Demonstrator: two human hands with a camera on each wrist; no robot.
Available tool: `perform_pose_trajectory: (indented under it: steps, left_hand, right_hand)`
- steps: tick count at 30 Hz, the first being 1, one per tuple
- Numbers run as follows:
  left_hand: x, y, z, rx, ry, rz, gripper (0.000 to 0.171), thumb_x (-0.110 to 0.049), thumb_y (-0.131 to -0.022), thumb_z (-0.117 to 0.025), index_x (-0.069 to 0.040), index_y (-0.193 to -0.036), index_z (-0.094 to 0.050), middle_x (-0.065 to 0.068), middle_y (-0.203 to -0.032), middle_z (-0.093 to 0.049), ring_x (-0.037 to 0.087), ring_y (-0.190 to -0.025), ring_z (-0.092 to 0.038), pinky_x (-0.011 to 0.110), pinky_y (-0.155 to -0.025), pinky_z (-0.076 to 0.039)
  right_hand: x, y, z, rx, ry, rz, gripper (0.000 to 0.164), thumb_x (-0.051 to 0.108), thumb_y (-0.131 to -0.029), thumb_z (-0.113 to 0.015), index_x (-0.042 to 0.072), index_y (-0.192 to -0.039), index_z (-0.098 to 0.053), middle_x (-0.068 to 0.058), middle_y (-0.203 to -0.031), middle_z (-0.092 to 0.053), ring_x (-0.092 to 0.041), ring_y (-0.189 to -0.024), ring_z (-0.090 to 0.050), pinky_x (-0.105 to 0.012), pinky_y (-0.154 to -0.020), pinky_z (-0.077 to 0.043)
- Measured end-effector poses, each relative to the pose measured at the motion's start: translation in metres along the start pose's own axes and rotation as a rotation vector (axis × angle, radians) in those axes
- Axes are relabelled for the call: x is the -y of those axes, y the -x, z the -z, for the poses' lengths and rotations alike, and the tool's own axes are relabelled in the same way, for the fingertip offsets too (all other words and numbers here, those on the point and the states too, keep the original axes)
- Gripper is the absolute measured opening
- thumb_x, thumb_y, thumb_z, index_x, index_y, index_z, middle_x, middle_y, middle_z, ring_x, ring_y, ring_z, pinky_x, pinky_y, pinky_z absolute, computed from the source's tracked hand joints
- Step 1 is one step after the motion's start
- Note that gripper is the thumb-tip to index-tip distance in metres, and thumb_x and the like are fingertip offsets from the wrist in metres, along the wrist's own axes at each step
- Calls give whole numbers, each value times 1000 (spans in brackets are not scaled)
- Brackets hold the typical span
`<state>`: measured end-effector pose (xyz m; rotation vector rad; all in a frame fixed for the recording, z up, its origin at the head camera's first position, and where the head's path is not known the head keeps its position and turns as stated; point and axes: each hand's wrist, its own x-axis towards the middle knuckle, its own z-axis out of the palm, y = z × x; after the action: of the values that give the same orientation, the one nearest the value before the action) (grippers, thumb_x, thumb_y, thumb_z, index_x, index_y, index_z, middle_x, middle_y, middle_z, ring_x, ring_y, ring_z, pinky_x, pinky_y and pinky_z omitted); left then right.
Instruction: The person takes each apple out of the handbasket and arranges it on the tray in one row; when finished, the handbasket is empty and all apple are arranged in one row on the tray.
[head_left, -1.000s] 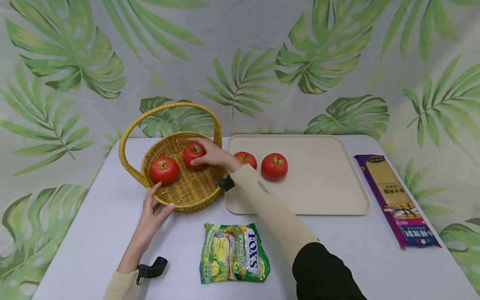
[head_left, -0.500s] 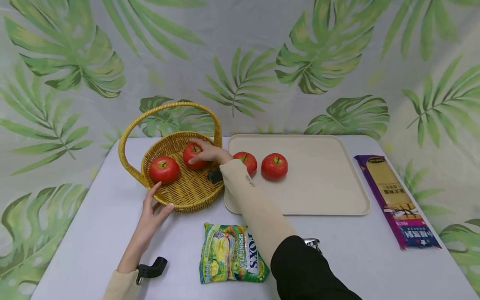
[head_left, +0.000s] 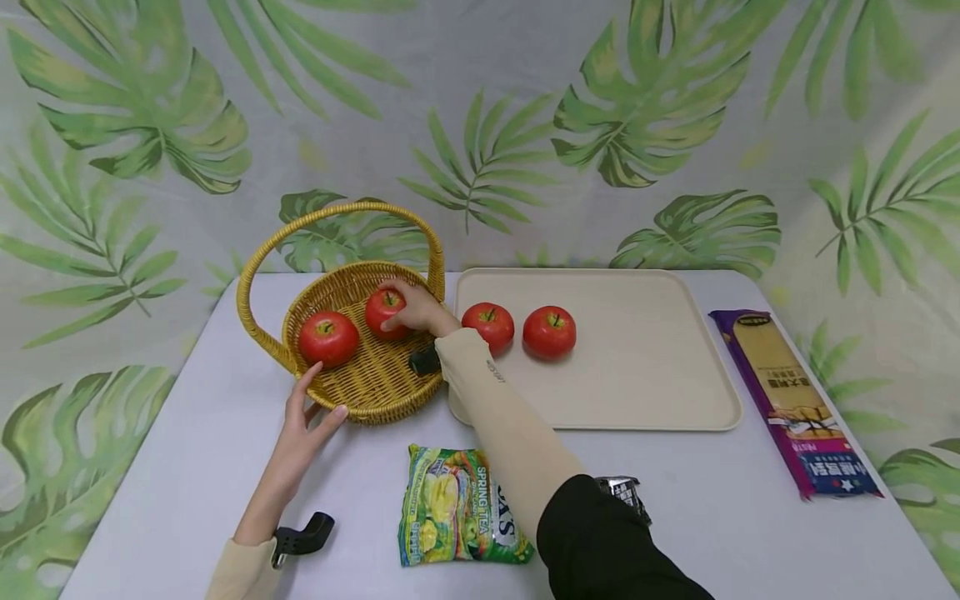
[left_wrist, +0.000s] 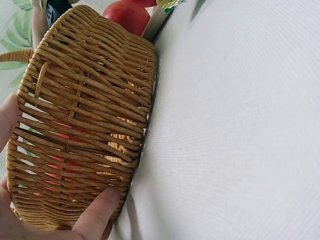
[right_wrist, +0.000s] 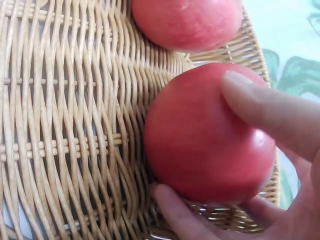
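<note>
Right hand (head_left: 417, 310) grip curls round an apple (head_left: 384, 311) inside the basket (head_left: 375, 387); left hand (head_left: 303, 427) steadies its rim, fingers relaxed

The right hand (head_left: 417, 310) has lowered its apple (head_left: 383, 311) onto the basket (head_left: 375, 379) floor

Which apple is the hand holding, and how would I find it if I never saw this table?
Look at the left side of the white table for the yellow wicker basket with the tall handle. Two red apples sit inside it. It is the farther apple, nearer the tray, with the right hand wrapped around it; the other basket apple is untouched.
</note>
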<state>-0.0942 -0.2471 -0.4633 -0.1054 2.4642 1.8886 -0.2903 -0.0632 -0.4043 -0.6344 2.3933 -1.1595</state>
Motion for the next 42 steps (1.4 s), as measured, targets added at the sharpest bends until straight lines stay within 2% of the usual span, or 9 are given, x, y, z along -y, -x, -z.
perform_pose_trajectory:
  steps: [4, 8, 10, 15, 21, 24, 31, 37, 42]
  left_hand:
    - [0, 0, 0, 0, 0, -7, 76, -18, -97, -58, -25, -154, -10, 13, -156, 8, 48, -137, -12, 66, -102, -24]
    - [-1, 0, 0, 1, 5, -7, 76, -17, -97, -58, -25, -154, -9, 13, -156, 8, 48, -137, -12, 67, -101, -25]
    - [-1, 1, -1, 2, 8, -7, 76, -17, -97, -58, -25, -154, -9, 13, -156, 8, 48, -137, -12, 66, -101, -25]
    - [-1, 1, -1, 2, 12, -9, 76, -17, -97, -58, -24, -154, -10, 13, -156, 8, 48, -137, -12, 66, -102, -25]
    - [-1, 0, 0, 3, 8, -7, 76, -18, -97, -58, -25, -154, -10, 13, -156, 8, 48, -137, -12, 66, -102, -24]
    - [-1, 1, 0, 3, 4, -6, 75, -18, -97, -58, -26, -154, -9, 13, -156, 9, 48, -137, -12, 66, -102, -24]
    - [-3, 1, -1, 3, -3, 8, 76, -20, -97, -58, -28, -154, -9, 14, -156, 10, 49, -137, -11, 67, -101, -25]
    - [-4, 2, -1, 9, 5, 6, 76, -19, -97, -58, -26, -154, -8, 14, -155, 11, 50, -137, -11, 68, -100, -25]
    - [-4, 2, -1, 11, 4, 9, 76, -19, -97, -57, -26, -154, -8, 14, -156, 11, 50, -137, -11, 68, -100, -24]
  right_hand:
    - [4, 5, 4, -12, -31, 28, 68, 22, -85, -73, 17, -144, -41, -14, -136, -42, -26, -112, -49, -34, -83, -49]
    - [10, 9, 10, 1, -106, 75, 70, 27, -84, -74, 19, -145, -38, -12, -138, -39, -24, -109, -51, -44, -74, -55]
    - [13, 11, 13, 20, -118, 107, 71, 27, -84, -73, 21, -145, -37, -11, -140, -36, -24, -111, -49, -45, -76, -54]
    - [19, 20, 26, 61, -75, 198, 71, 29, -83, -74, 23, -145, -39, -8, -143, -35, -22, -120, -43, -37, -91, -47]
    - [20, 40, 42, 82, -54, 260, 71, 30, -81, -76, 23, -143, -43, -4, -144, -34, -21, -122, -41, -37, -94, -44]
    - [14, 50, 50, 95, -47, 273, 69, 31, -81, -76, 24, -142, -44, -4, -145, -33, -21, -123, -40, -38, -95, -43]
    - [-10, 83, 79, 105, -89, 227, 68, 32, -81, -76, 32, -141, -44, -2, -143, -33, -23, -118, -45, -43, -93, -44]
    - [-42, 108, 109, 32, -85, 194, 67, 30, -82, -76, 27, -141, -45, -1, -142, -35, -23, -118, -46, -43, -93, -45]
    - [-71, 130, 136, -26, -104, 133, 68, 28, -84, -74, 24, -144, -41, -3, -142, -35, -30, -115, -49, -47, -91, -46]
